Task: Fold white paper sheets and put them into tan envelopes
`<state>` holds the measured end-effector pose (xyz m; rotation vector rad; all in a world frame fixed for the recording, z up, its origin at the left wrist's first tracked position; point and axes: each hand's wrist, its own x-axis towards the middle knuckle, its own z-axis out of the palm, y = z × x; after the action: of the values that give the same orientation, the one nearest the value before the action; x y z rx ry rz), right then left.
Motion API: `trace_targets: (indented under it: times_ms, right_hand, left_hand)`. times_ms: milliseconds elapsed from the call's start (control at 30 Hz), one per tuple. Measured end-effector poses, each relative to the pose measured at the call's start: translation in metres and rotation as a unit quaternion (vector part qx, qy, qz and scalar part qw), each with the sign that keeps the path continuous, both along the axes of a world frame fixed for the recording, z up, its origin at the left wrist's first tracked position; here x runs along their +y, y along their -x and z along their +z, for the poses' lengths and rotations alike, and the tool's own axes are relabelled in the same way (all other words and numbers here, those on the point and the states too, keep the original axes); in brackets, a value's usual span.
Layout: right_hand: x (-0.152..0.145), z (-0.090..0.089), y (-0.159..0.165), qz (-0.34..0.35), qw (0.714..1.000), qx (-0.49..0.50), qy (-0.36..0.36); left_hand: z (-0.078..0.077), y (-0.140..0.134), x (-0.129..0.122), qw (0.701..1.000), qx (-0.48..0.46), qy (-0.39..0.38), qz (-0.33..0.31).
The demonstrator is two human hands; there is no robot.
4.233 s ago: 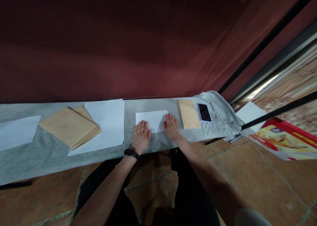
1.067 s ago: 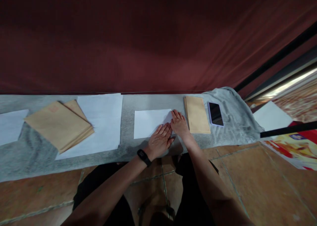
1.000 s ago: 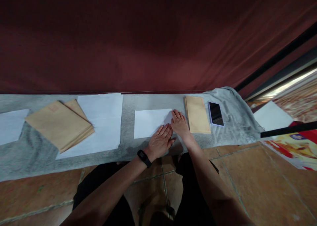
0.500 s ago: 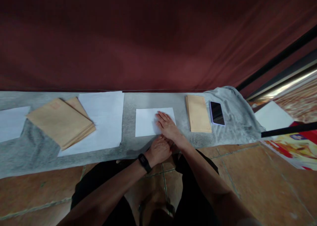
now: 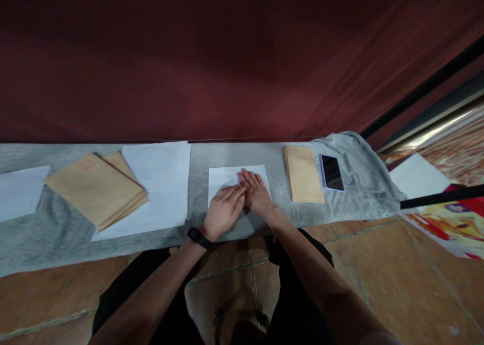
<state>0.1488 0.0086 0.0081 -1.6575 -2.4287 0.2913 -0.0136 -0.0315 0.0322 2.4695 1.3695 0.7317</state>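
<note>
A white sheet of paper (image 5: 219, 177), folded or cut small, lies on the grey cloth in front of me. My right hand (image 5: 257, 191) rests flat on its right part with the fingers stretched out. My left hand (image 5: 226, 208), with a black band on the wrist, lies over the paper's lower left part, its fingers stretched toward the right hand and touching it. Neither hand grips anything. Right of the paper sits a stack of brown envelopes (image 5: 304, 176).
A grey cloth (image 5: 198, 184) covers the long bench. To the left, brown envelopes (image 5: 93, 189) overlap large white sheets (image 5: 166, 184), with another white sheet (image 5: 22, 191) farther left. A phone (image 5: 332, 173) lies at the right. A printed box (image 5: 454, 221) stands beyond the bench's right end.
My left hand has moved up from below the paper's near edge onto the paper, beside the right hand. The right hand stays on the paper almost unmoved.
</note>
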Motion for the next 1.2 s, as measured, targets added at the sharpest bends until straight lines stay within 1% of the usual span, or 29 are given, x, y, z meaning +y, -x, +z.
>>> trace_targets:
  times_ms: [67,133,200,300,567,867,1033,1200]
  right_hand:
    - [-0.001,0.000,0.003,-0.005,1.000,0.002,-0.007]
    - [-0.001,-0.003,0.005,-0.011,1.000,0.003,-0.015]
    - [0.001,-0.007,0.007,-0.017,1.000,0.002,-0.024]
    - [0.005,-0.012,0.009,-0.021,0.999,0.003,-0.034]
    - [0.009,-0.014,0.016,-0.057,0.997,0.003,-0.046]
    - [0.015,-0.022,0.018,-0.125,0.989,0.005,-0.075]
    - [0.017,-0.024,0.011,-0.130,0.987,0.002,-0.094]
    - [0.017,-0.031,0.004,-0.138,0.983,-0.001,-0.124]
  left_hand:
    - [-0.007,0.002,0.011,0.997,0.048,0.015,0.055]
    - [-0.014,0.002,0.019,0.990,0.100,0.040,0.095]
    - [-0.019,0.000,0.022,0.982,0.138,0.056,0.113]
    - [-0.022,-0.004,0.023,0.977,0.163,0.055,0.125]
    - [-0.031,-0.007,0.033,0.975,0.156,0.042,0.151]
    - [-0.033,-0.011,0.042,0.971,0.133,0.040,0.193]
    - [-0.037,-0.011,0.043,0.970,0.127,0.037,0.204]
    - [-0.039,-0.011,0.043,0.969,0.127,0.032,0.210]
